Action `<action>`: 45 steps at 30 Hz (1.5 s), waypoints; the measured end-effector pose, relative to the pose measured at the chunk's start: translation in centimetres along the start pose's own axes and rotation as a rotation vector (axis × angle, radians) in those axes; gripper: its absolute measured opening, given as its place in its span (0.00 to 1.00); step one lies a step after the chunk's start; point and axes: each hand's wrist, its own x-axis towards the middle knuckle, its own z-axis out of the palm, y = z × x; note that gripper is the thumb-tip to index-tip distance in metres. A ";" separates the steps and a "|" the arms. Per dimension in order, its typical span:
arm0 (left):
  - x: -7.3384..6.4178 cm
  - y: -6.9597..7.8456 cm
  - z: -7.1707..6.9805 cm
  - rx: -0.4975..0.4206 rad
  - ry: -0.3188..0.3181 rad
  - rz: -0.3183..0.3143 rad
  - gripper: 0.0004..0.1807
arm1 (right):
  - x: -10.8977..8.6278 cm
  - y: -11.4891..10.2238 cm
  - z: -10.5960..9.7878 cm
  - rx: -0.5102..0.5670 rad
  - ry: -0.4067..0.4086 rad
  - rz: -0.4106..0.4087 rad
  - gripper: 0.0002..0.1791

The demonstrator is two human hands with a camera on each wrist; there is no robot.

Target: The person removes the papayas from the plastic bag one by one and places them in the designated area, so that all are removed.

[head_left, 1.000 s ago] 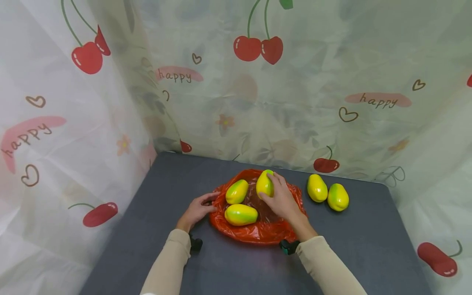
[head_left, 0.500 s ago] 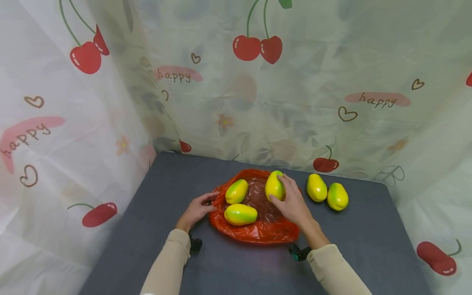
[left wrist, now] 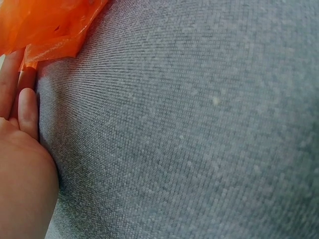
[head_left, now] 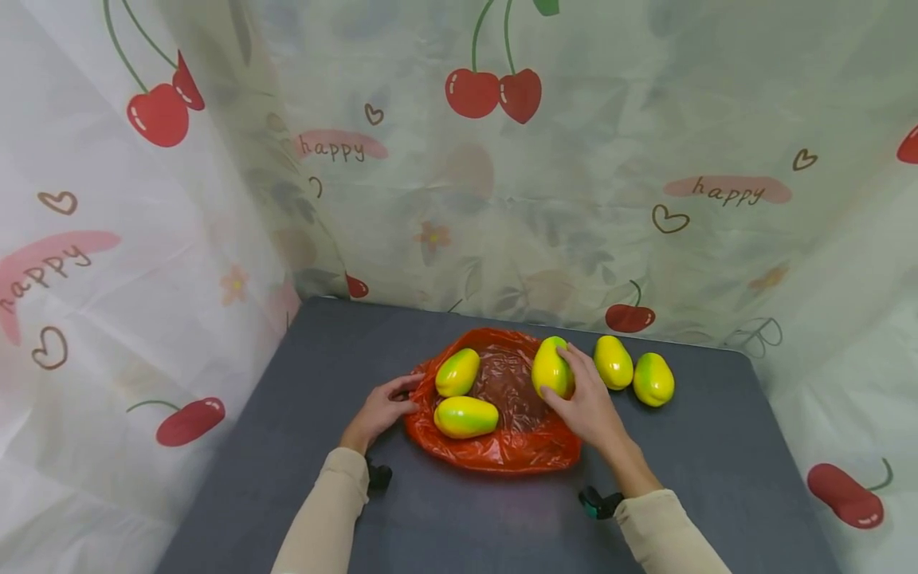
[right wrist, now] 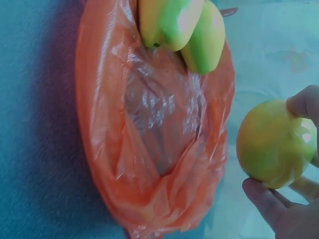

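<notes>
My right hand holds a yellow-green mango over the right side of a red plastic bag. In the right wrist view, fingers and thumb lie around that mango, beside the bag's opening. My left hand rests at the bag's left edge. The left wrist view shows its fingers fairly straight, the tips covered by the thin bag film. Two mangoes lie in the bag: one slanted and one sideways.
Two more mangoes, one at the back and one beside it, lie on the dark grey table right of the bag. A cherry-patterned curtain hangs behind and along both sides.
My right hand has moved right with the mango, from over the bag's middle to its right side. The left hand, the bag and the other mangoes stay put.
</notes>
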 end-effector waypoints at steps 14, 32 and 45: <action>-0.1 0.1 0.0 0.006 0.011 0.000 0.29 | -1.7 2.6 -1.2 -0.029 0.063 -0.004 0.41; 0.0 -0.1 0.1 0.008 0.006 -0.007 0.29 | -4.6 6.0 -2.5 -0.078 0.090 0.009 0.40; 0.2 -0.1 0.0 0.006 0.006 -0.004 0.29 | -5.9 8.1 -2.8 -0.094 0.078 -0.013 0.40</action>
